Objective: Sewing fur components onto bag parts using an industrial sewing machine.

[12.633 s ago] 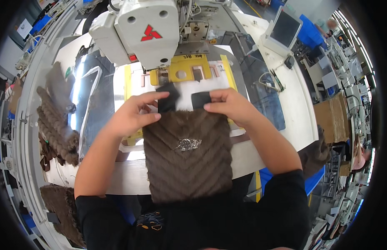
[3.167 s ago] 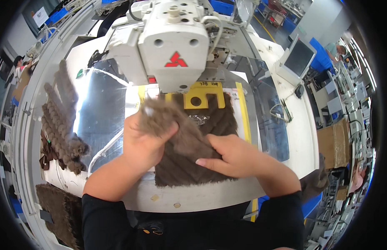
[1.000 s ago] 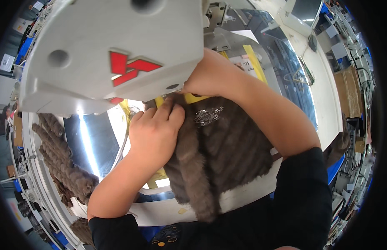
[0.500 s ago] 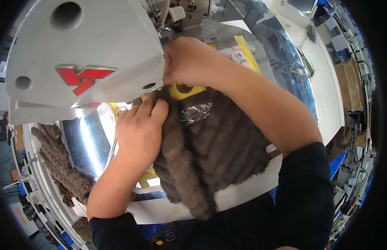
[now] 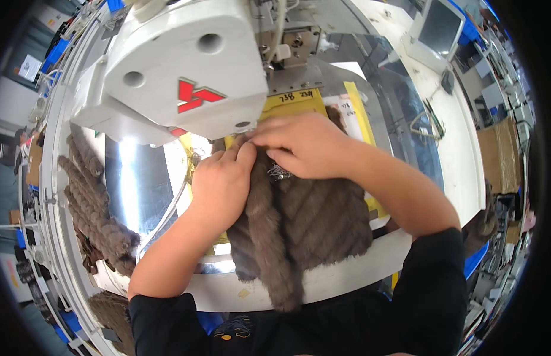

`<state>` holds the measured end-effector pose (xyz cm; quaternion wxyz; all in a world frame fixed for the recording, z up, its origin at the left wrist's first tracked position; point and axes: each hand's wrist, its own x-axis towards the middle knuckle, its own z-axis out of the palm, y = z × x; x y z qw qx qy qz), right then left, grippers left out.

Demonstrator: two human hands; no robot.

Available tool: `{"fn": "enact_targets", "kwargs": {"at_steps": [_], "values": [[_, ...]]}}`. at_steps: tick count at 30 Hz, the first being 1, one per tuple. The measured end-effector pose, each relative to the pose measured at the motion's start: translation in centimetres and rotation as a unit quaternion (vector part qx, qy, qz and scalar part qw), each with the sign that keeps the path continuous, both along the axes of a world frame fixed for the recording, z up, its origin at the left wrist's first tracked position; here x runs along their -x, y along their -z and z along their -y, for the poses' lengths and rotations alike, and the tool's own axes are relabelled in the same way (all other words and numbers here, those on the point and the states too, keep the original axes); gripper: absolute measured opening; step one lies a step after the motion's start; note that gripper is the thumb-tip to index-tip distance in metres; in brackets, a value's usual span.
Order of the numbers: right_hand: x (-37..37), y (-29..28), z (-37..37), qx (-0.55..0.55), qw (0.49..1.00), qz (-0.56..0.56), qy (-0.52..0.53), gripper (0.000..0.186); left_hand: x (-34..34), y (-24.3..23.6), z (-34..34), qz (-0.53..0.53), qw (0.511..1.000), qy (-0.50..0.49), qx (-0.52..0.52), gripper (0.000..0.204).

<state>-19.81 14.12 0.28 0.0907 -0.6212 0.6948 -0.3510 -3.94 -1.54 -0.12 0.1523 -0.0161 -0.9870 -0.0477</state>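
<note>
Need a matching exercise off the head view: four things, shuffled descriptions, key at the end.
Things
1. Long fur strip
2. Machine head
3. Monitor
4. Silvery ornament

Descriptions
A. White, with a red emblem
B. Shiny, partly hidden by the right hand
C. Dark-screened, toward the picture's upper right
D. Brown, reaching past the near edge of the fur panel

Pairs: 1-D, 2-A, 3-C, 4-B
</note>
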Motion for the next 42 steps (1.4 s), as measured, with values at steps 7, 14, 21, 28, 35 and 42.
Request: {"fn": "enact_targets", "kwargs": {"at_steps": [7,14,21,28,35,42], "values": [[-0.9,-0.9,0.3,-0.122,0.988,-0.097,-0.013,0.030,-0.4,0.0,0.5,0.029,1.000,-0.002,-0.010,0.022],[-1.3,-1.5,0.7,-0.138,0.983,-0.110,0.043,0.025,-0.3,-0.3,0.7,0.027,0.999,0.016,-0.040,0.022],[-1.3,-1.8,0.9,-0.149,0.981,-0.112,0.051,0.024,-0.2,-0.5,1.1,0.052,0.997,0.018,-0.046,0.021],[-1.5,-2.1,1.0,-0.162,0.979,-0.107,0.054,0.024,-0.3,-0.9,1.0,0.091,0.994,0.009,-0.058,0.022],[-1.4,-1.8,1.0,-0.134,0.984,-0.101,0.055,0.025,-0.1,-0.7,1.2,0.043,0.998,0.024,-0.029,0.025],[-1.2,-1.5,0.7,-0.130,0.984,-0.110,0.061,0.026,-0.3,-0.7,1.1,0.042,0.998,0.033,-0.016,0.025]]}}
